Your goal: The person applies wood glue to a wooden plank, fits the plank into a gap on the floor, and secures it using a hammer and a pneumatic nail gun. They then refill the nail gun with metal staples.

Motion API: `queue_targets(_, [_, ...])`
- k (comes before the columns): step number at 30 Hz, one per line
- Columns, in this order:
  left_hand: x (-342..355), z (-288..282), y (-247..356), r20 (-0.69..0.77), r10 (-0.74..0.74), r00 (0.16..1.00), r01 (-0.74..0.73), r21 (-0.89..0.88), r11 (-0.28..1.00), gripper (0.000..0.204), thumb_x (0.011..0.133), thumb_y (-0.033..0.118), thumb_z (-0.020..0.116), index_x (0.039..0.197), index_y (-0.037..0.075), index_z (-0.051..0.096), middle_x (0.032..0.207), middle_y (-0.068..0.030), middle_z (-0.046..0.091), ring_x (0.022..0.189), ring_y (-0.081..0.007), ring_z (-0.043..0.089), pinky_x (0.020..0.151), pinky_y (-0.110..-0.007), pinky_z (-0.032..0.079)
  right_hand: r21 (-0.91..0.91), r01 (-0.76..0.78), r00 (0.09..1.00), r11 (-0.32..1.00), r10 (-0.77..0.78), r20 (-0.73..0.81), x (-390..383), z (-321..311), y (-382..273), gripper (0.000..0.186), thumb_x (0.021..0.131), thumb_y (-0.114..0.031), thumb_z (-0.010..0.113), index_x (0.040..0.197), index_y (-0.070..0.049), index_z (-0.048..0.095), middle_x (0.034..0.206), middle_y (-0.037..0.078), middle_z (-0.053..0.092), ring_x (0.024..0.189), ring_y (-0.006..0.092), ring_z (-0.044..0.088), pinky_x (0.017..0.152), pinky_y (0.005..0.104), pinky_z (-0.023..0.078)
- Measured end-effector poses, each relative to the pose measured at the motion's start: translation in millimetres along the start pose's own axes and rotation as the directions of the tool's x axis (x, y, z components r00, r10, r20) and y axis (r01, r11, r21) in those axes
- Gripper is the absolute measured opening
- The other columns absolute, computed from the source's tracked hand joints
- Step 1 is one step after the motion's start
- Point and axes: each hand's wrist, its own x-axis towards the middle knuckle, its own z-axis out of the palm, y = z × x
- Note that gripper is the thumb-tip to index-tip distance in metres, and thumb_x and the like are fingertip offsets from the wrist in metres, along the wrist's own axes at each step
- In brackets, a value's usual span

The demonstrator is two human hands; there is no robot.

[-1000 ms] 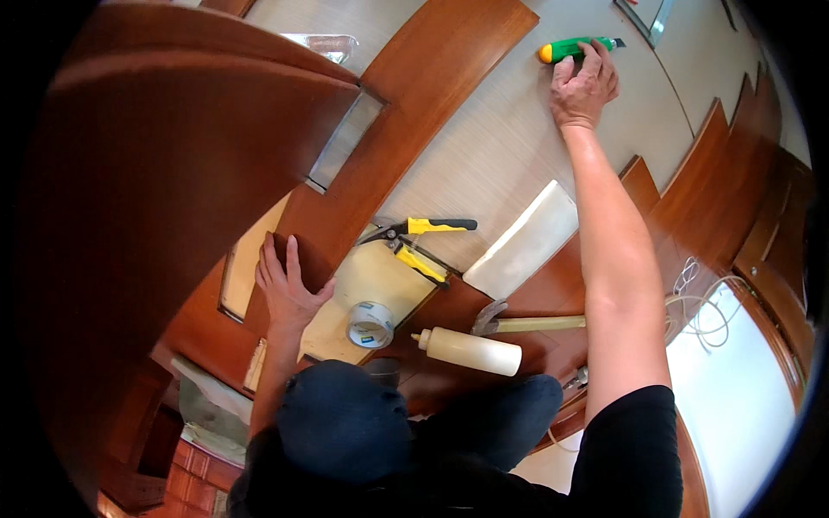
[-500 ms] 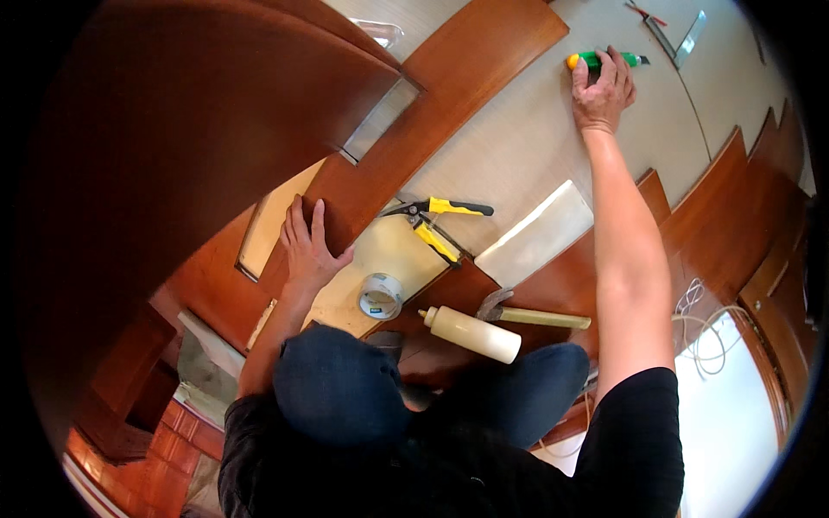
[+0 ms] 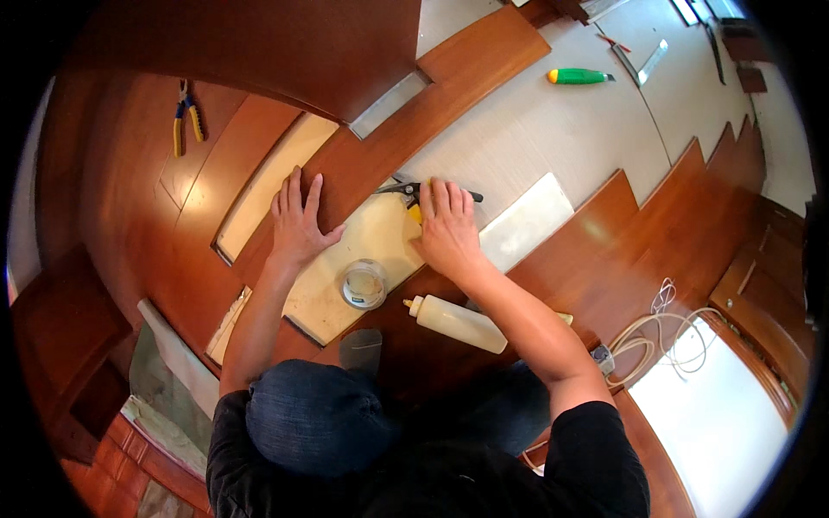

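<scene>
My left hand [image 3: 300,226] lies with its fingers spread on a long reddish-brown floor plank [image 3: 380,155], near its lower edge. My right hand [image 3: 449,226] is closed over the yellow-and-black handles of a pair of snips [image 3: 409,187]. The snips' dark jaws point left toward the plank, and one black handle end sticks out past my fingers. Just below my hands stands a clear roll of tape [image 3: 363,285]. Near my right forearm a cream squeeze bottle [image 3: 458,324] lies on its side. Farther off, a green utility knife [image 3: 580,77] rests on the pale underlay.
Pliers [image 3: 186,121] with blue-yellow handles lie on laid boards at left. An angle tool [image 3: 641,66] is at the far right. A pale rectangular piece [image 3: 527,220] borders stepped plank ends [image 3: 622,207]. Cables [image 3: 648,332] coil at right; a dark wooden panel [image 3: 259,52] overhangs upper left.
My right hand has let go of the utility knife and come back down to the snips. The left hand stays on the plank. The view has shifted, showing the pliers at left.
</scene>
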Motion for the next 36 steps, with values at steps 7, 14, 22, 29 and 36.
queue_targets(7, [1,0,-1,-0.026,0.021,0.999,-0.021,-0.020,1.000,0.105,0.072,0.049,0.082,0.157,0.014,0.032,0.159,-0.0258,0.026,0.143,-0.0424,0.030,0.115,-0.056,0.026,-0.103,0.122,0.981,0.987,-0.103,0.167,17,-26,47,0.065,0.073,-0.020,0.078,0.130,-0.002,0.052,0.118,0.018,0.053,0.117,0.0360,0.050,0.102,0.0449,0.041])
queue_targets(14, [1,-2,-1,0.018,0.027,0.999,-0.028,0.042,0.999,0.103,0.076,0.050,0.079,0.158,0.013,0.029,0.162,-0.0267,0.021,0.146,-0.0411,0.028,0.117,-0.055,0.024,-0.224,0.119,0.966,0.967,-0.060,0.253,11,-75,136,0.063,0.082,-0.023,0.074,0.138,-0.006,0.051,0.139,0.018,0.049,0.131,0.0364,0.045,0.110,0.0482,0.037])
queue_targets(22, [7,-9,3,0.090,0.017,0.996,-0.024,0.076,0.997,0.103,0.078,0.050,0.078,0.159,0.011,0.027,0.163,-0.0285,0.019,0.148,-0.0419,0.026,0.118,-0.055,0.024,0.077,0.154,0.815,0.985,-0.083,-0.573,147,-24,131,0.037,0.093,-0.027,0.063,0.125,-0.009,0.063,0.133,0.012,0.061,0.129,0.0289,0.053,0.110,0.0452,0.038])
queue_targets(29, [8,1,-1,0.070,-0.009,0.998,0.003,0.083,0.997,0.105,0.078,0.048,0.077,0.160,0.010,0.023,0.162,-0.0299,0.018,0.150,-0.0442,0.021,0.118,-0.058,0.023,0.017,0.050,0.707,0.999,-0.023,-0.707,234,36,119,0.024,0.093,-0.025,0.057,0.107,-0.015,0.073,0.124,0.004,0.070,0.121,0.0248,0.060,0.110,0.0428,0.039])
queue_targets(36, [2,7,-3,0.061,-0.037,0.997,0.030,0.113,0.993,0.097,0.083,0.051,0.072,0.157,0.005,0.028,0.162,-0.0291,0.019,0.150,-0.0459,0.020,0.119,-0.057,0.021,0.049,0.080,0.719,0.996,-0.023,-0.694,236,39,126,0.022,0.095,-0.026,0.056,0.102,-0.016,0.074,0.124,0.002,0.070,0.122,0.0241,0.060,0.110,0.0423,0.039])
